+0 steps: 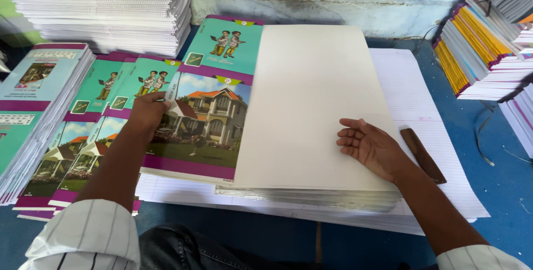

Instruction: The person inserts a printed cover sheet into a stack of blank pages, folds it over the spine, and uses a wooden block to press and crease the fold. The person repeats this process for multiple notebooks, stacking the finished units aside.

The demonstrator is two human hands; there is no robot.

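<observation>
Two hands [147,113], one wooden stick [423,155], four stacks of printed covers [202,120].
</observation>
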